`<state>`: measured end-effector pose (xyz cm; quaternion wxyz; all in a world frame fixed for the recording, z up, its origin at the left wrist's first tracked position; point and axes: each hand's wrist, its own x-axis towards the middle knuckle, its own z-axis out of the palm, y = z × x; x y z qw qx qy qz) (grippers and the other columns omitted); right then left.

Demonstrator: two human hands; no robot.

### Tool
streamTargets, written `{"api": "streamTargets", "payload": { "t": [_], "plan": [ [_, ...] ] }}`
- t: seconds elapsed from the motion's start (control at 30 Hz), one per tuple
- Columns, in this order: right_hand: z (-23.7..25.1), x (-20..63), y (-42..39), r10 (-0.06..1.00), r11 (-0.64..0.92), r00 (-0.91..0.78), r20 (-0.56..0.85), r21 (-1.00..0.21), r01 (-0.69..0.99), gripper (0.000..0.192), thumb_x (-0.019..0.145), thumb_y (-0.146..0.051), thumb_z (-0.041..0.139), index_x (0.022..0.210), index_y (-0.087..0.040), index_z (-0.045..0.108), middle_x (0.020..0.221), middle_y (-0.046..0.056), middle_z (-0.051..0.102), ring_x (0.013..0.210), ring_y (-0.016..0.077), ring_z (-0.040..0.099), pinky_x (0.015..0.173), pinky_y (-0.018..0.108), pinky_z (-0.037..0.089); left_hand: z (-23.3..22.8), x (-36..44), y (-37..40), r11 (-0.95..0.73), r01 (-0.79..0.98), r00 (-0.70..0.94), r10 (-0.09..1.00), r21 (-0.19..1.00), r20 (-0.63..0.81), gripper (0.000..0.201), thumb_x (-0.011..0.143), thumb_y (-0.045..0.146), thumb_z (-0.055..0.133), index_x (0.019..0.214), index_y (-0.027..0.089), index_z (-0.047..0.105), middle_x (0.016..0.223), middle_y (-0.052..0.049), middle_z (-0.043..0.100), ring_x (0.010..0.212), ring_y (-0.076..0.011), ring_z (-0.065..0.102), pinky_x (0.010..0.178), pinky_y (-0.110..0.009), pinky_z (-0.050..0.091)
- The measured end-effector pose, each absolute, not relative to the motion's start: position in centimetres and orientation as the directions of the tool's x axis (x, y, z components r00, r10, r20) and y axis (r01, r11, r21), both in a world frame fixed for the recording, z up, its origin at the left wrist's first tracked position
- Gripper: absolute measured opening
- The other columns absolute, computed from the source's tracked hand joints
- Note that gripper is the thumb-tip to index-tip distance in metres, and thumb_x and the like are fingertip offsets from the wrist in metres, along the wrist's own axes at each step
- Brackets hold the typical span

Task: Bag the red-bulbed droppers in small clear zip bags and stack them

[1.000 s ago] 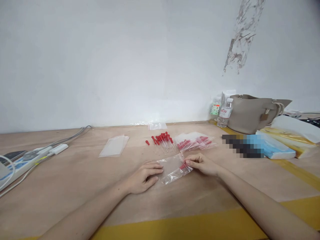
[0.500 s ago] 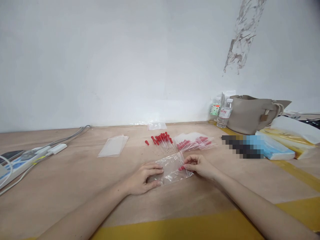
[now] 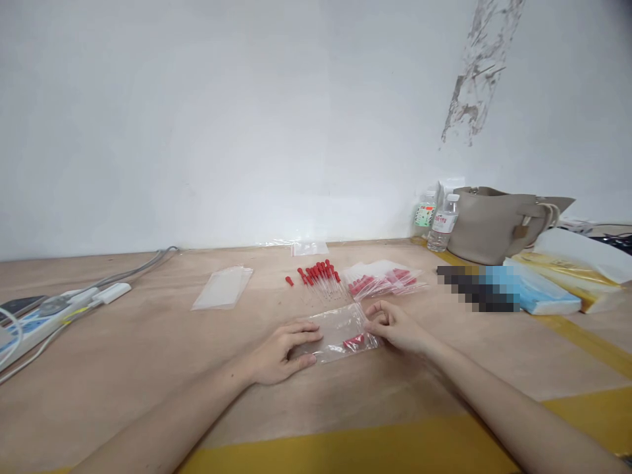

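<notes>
A clear zip bag lies flat on the table before me. Across its left end rests my left hand, open, fingers stretched and thumb apart, touching the plastic. At the bag's right end, my right hand is closed in a pinch on glass droppers. Their red rubber bulbs show through the bag, pointing left; the fingers partly hide the glass stems. Just behind the bag is a loose fan of red-bulbed droppers. To its right lie filled bags of droppers in an overlapping pile.
A stack of flat bags lies at left, and a single red bulb beside the fan. Far left is a power strip with cables. At right stand bottles, a grey handbag and a blue packet.
The red bulbs have slid a little left and down, deeper into the bag. My right fingers have shifted slightly right of the bulbs. My left hand has stayed in place.
</notes>
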<state>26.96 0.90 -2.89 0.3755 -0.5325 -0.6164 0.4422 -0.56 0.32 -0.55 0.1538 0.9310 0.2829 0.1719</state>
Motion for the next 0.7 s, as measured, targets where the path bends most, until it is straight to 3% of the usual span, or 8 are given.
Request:
{"api": "streamTargets", "payload": {
  "t": [0.13,0.3,0.47,0.7],
  "plan": [
    [-3.5,28.3,1.5,0.987,0.159,-0.074,0.144,-0.792,0.589,0.048,0.058,-0.036,0.067,0.097,-0.018,0.045,0.051,-0.006,0.048,0.045,0.0105,0.043,0.043,0.021,0.029,-0.6,-0.7,0.4,-0.798,0.482,0.793,0.573,0.361,0.207,0.038,0.085,0.036,0.045,0.12,0.024,0.048,0.129,-0.007,0.042,0.119,-0.0211,0.037,0.099,-0.038,0.029],
    [-0.3,27.2,3.3,0.91,0.335,-0.118,0.398,-0.538,0.773,0.013,0.07,-0.026,0.054,0.078,-0.017,0.058,0.068,0.003,0.061,0.063,0.014,0.053,0.056,0.023,0.037,-0.1,-0.8,0.2,-0.808,0.514,0.815,0.565,0.289,0.128,0.036,0.09,0.033,0.036,0.124,0.028,0.042,0.133,-0.005,0.038,0.123,-0.0212,0.03,0.103,-0.046,0.014],
    [2.4,23.5,8.0,0.959,0.201,-0.102,0.265,-0.381,0.903,0.017,0.071,-0.016,0.047,0.076,-0.017,0.063,0.086,0.008,0.066,0.083,0.0166,0.058,0.07,0.023,0.039,-0.2,-0.8,0.1,-0.796,0.531,0.787,0.59,0.291,0.178,0.033,0.086,0.026,0.041,0.119,0.025,0.046,0.129,-0.006,0.04,0.121,-0.0212,0.033,0.103,-0.045,0.016],
    [1.7,21.5,13.5,0.996,-0.028,0.058,0.072,-0.363,0.932,0.022,0.061,-0.016,0.059,0.082,-0.012,0.064,0.087,0.018,0.064,0.079,0.0268,0.061,0.061,0.03,0.044,-0.3,-0.9,0.1,-0.793,0.528,0.78,0.595,0.304,0.194,0.034,0.084,0.022,0.043,0.118,0.025,0.047,0.127,-0.006,0.042,0.12,-0.0214,0.035,0.104,-0.043,0.018]
  ]
}}
